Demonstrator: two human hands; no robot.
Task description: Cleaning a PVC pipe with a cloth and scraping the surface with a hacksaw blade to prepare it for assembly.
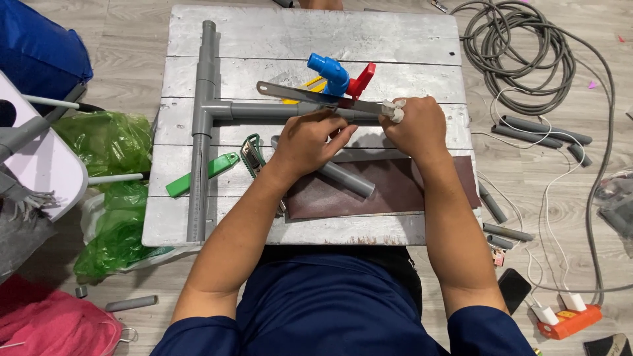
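A grey plastic pipe assembly (201,132) lies on a whitewashed wooden table (395,39); a long upright run joins a side branch (264,109) through a tee. My left hand (310,138) grips that branch near its right end. My right hand (415,125), with a white bandage on one finger, holds the end of a thin metal saw blade (290,93). The blade lies slanted across the branch, just beyond my left fingers. A blue tap with a red handle (335,72) sits right behind the blade.
A short grey pipe piece (346,179) rests on a brown sheet (395,191) near me. A green-handled tool (201,175) lies at the left. Green bags (112,142), coiled grey cable (521,53), pipe offcuts (541,128) and an orange power strip (570,322) lie on the floor.
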